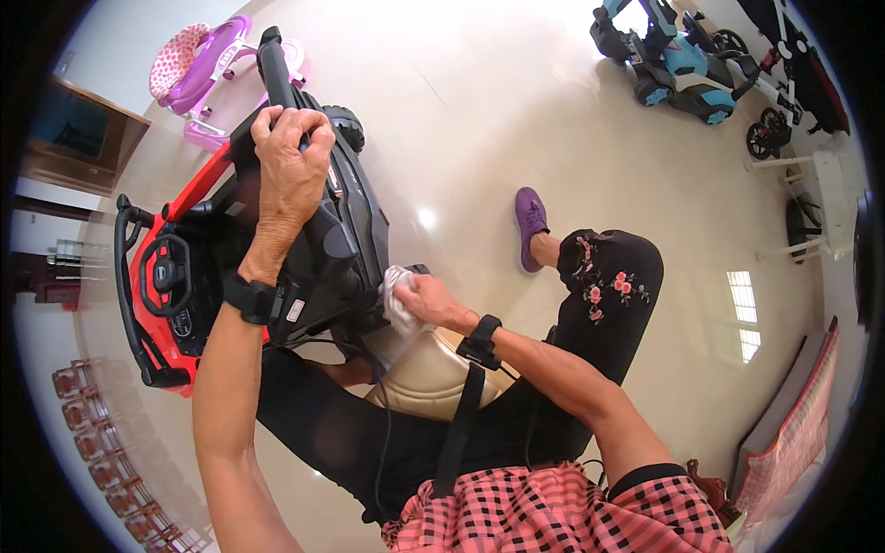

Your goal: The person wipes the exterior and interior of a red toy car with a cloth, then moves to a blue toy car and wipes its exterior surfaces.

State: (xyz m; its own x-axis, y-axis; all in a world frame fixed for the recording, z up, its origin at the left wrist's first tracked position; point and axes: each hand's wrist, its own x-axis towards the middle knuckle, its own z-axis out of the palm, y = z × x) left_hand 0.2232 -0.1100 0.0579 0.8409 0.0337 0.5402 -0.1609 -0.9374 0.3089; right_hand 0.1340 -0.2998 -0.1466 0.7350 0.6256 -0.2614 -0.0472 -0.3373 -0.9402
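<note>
- A ride-on car in red and black is set on the floor, to the left of and ahead of the seated person; its steering wheel is turned toward the far left.
- The car's black edge is gripped from above by the left hand — its fingers are bent over it, and the fingertips are partly hidden.
- A white cloth is bunched in the right hand, closed around it, and is pressed against the near black corner of the car.
- A black band is worn on each wrist.
- A padded, cream-gold stool is seen between the person's legs, just below the cloth.
- Black trousers with pink embroidered flowers are worn, along with a checked shirt and a purple shoe, which is planted on the floor.
- Beyond the car, a purple walker is placed near the wall.
- At the upper right, a blue and black toy vehicle is parked, with a stroller beside it.
- Wooden chairs are lined up at the lower left — well apart from the hands.
</note>
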